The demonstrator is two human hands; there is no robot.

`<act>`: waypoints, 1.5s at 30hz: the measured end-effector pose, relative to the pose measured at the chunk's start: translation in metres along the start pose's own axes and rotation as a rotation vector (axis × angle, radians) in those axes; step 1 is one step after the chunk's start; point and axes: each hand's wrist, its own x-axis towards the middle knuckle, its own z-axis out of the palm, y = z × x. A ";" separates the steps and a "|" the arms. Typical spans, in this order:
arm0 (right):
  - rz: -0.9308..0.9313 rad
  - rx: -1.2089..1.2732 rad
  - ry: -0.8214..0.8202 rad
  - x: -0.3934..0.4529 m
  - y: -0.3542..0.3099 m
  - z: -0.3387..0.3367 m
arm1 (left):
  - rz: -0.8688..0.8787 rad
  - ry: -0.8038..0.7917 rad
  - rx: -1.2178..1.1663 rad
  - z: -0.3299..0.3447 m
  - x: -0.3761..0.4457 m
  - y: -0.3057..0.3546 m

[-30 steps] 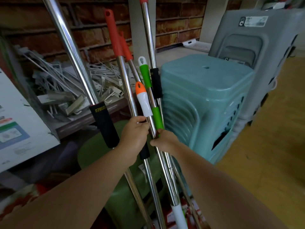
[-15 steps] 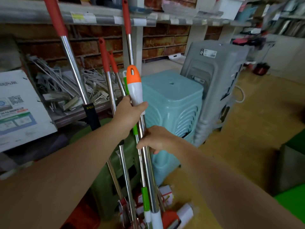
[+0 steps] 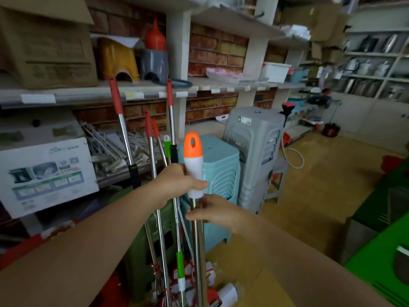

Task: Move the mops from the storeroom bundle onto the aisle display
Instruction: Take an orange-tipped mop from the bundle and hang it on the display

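Observation:
A mop with an orange-and-white handle top (image 3: 193, 160) and a steel pole stands upright in front of me. My left hand (image 3: 177, 181) grips the white part of that handle. Just below it, my right hand (image 3: 213, 212) curls round the steel pole. Behind the left hand leans the bundle of other mops (image 3: 155, 151), with red-tipped and green-tipped steel poles. Their heads and labels lie blurred on the floor at the bottom.
A teal stool stack (image 3: 221, 173) and a grey stool stack (image 3: 254, 151) stand right behind the mops. A green stool (image 3: 141, 251) sits under the bundle. Shelves with boxes (image 3: 44, 173) line the left and back. Green fixtures (image 3: 380, 251) edge the wooden floor at right.
The orange-and-white mop has risen out of the bundle, with both hands staying on it. My view has lifted and swung right, showing more shelves and floor.

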 end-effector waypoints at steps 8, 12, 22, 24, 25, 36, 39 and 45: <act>-0.009 0.277 0.269 -0.104 -0.027 0.046 | 0.217 -0.152 0.145 -0.003 -0.094 0.036; -0.063 0.286 0.400 -0.159 -0.048 0.056 | 0.324 -0.243 0.080 0.001 -0.143 0.063; -0.224 0.249 0.635 -0.297 -0.119 0.037 | 0.649 -0.410 -0.094 0.015 -0.237 0.169; -0.221 0.200 0.554 -0.331 -0.127 0.031 | 0.720 -0.446 -0.149 0.017 -0.254 0.188; -0.192 0.179 0.505 -0.349 -0.129 0.028 | 0.747 -0.463 -0.182 0.020 -0.264 0.195; 0.107 -0.276 0.658 -0.526 -0.124 0.014 | 0.816 -0.702 -0.477 0.093 -0.368 0.254; 0.015 -0.100 0.948 -0.563 -0.127 0.009 | 0.833 -0.721 -0.513 0.111 -0.390 0.264; -0.121 0.036 1.156 -0.613 -0.138 0.025 | 0.841 -0.793 -0.550 0.141 -0.440 0.279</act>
